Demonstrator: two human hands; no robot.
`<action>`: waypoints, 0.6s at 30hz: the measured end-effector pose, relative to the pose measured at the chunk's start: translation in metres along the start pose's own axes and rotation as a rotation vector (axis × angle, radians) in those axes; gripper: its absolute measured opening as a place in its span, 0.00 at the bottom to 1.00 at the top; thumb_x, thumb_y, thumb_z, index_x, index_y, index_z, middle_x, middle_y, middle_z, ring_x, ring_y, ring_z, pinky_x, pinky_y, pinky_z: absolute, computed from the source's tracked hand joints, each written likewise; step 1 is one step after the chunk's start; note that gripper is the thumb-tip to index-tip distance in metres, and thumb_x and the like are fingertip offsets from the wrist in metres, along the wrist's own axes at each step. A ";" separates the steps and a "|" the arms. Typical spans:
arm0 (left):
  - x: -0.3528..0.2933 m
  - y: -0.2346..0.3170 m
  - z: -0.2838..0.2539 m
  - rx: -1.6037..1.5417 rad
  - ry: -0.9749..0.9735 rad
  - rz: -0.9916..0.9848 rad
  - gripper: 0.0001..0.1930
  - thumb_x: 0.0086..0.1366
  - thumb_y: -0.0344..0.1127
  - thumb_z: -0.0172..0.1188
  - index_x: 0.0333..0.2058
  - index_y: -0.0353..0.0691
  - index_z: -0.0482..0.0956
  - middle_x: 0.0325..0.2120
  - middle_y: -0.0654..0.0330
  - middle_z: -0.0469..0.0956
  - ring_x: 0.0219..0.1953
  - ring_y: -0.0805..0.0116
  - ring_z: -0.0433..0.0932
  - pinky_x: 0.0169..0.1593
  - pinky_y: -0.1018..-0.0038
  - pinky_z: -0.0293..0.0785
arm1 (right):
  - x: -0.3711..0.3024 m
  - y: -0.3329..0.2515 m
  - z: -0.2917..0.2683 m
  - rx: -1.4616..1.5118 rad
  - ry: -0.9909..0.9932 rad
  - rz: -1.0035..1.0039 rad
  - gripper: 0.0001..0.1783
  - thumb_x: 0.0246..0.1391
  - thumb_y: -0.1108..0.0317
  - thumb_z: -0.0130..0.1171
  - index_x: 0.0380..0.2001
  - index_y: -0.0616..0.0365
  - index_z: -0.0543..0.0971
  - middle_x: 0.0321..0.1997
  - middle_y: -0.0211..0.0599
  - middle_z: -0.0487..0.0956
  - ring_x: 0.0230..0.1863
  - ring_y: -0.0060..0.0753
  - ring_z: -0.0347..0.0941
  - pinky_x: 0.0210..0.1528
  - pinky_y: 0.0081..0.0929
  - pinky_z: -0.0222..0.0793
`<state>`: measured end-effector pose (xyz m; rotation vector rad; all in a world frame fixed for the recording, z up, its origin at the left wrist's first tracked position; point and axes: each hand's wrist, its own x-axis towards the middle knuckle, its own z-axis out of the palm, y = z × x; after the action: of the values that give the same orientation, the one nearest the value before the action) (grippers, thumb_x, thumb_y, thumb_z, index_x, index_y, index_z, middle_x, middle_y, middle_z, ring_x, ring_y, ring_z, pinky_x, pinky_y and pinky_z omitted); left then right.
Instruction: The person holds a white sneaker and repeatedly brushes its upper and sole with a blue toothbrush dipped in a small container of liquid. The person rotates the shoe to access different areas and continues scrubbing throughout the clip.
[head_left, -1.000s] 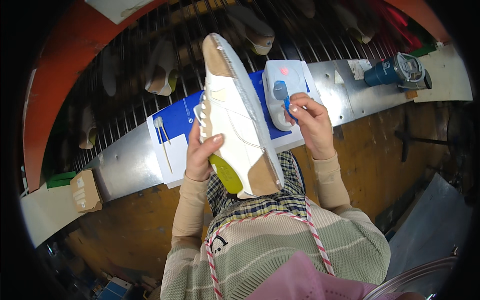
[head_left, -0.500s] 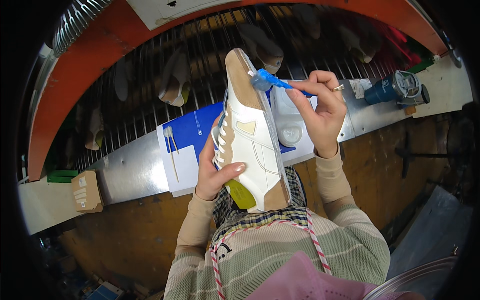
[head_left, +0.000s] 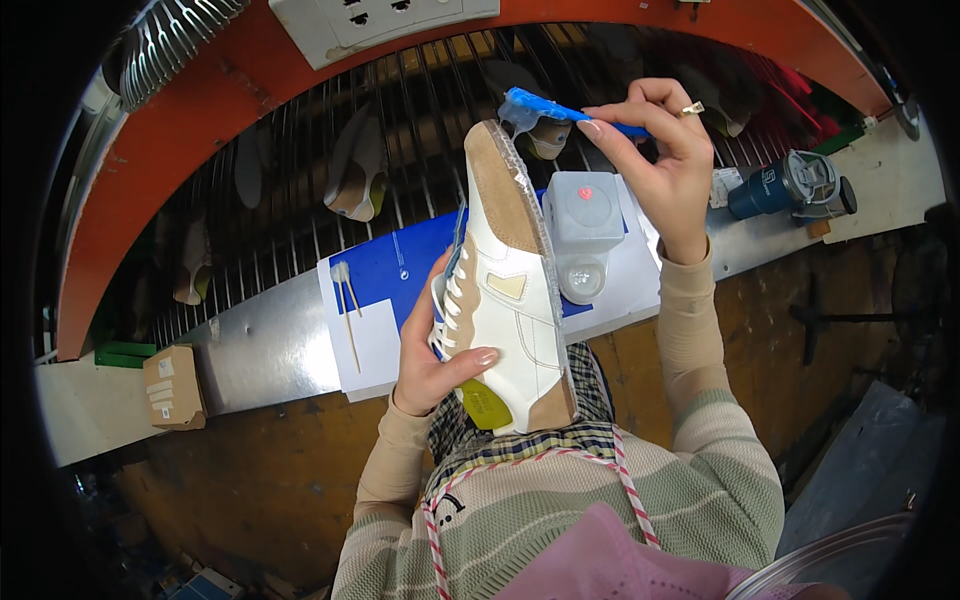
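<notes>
My left hand (head_left: 432, 365) is wrapped round the heel and laces of a white and tan sneaker (head_left: 512, 325), thumb on its side, toe pointing away from me. The sole edge faces right, with a clear film or glossy strip along it. Between the thumb and fingers of my right hand (head_left: 665, 150) is the handle of a blue brush (head_left: 560, 108). Its pale, wet-looking head stands just beyond the toe, apart from the shoe. A milky plastic container (head_left: 584, 212) with a small clear cup (head_left: 582, 278) at its front sits behind the sneaker.
Several shoes, one of them a pale sneaker (head_left: 357, 180), lie on the dark roller bars (head_left: 295, 190) under an orange frame (head_left: 215, 75). Cotton-tipped sticks (head_left: 349, 315) rest on a blue and white sheet (head_left: 372, 262). A cardboard box (head_left: 174, 388) stands left, a blue tumbler (head_left: 765, 192) right.
The brush has lifted off the sneaker's toe edge and moved up and away with my right hand. The sneaker has shifted slightly toward me, uncovering more of the milky container.
</notes>
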<state>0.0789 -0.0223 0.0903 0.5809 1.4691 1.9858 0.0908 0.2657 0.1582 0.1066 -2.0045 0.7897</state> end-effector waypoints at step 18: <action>0.002 0.001 -0.003 0.006 0.017 -0.030 0.53 0.50 0.39 0.72 0.69 0.29 0.52 0.64 0.49 0.65 0.65 0.59 0.66 0.67 0.65 0.59 | -0.004 0.002 -0.020 0.151 -0.203 -0.132 0.11 0.39 0.73 0.76 0.31 0.60 0.87 0.33 0.32 0.70 0.29 0.22 0.68 0.30 0.18 0.64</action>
<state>0.0756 -0.0233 0.0901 0.5430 1.4865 1.9683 0.1070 0.2780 0.1609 0.4168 -2.0998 0.8729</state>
